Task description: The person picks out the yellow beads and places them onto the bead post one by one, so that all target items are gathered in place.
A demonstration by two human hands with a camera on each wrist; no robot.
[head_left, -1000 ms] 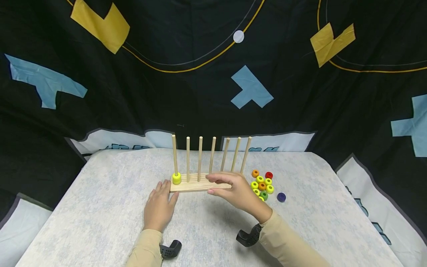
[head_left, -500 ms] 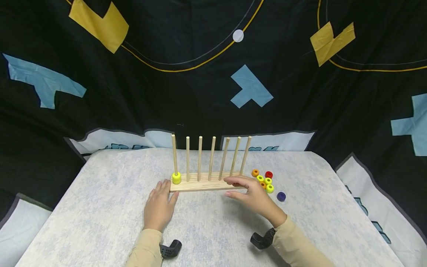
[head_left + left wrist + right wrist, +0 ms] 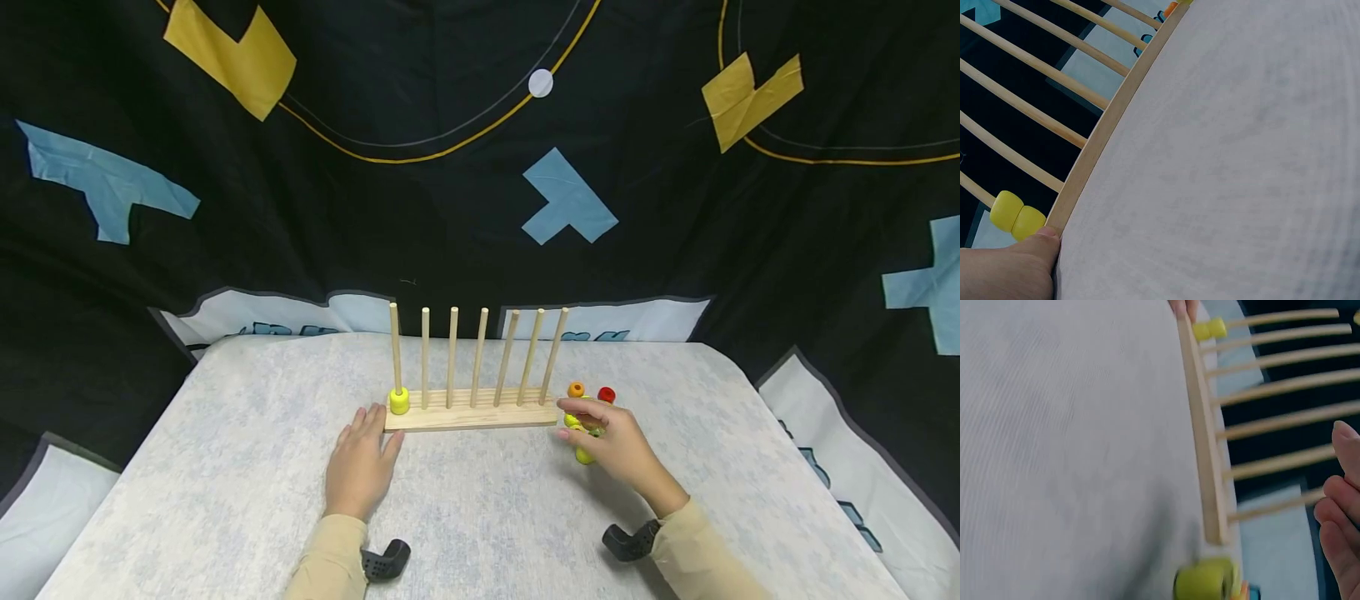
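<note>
"Peg rack (image 3: 471,418): where do you see it?"

"Mid-scene. From my station, the left hand (image 3: 360,465) rests against its left end, fingers nearly straight. Past its right end, the right hand (image 3: 611,437) has thumb and fingers parted, gripping nothing I can see."

"What might go wrong?"

"A careless brush could scatter the loose beads (image 3: 584,457), I'd say."

"Any view differ?"

"Head shows the red bead (image 3: 606,394), far right; the right wrist view doesn't."
</note>
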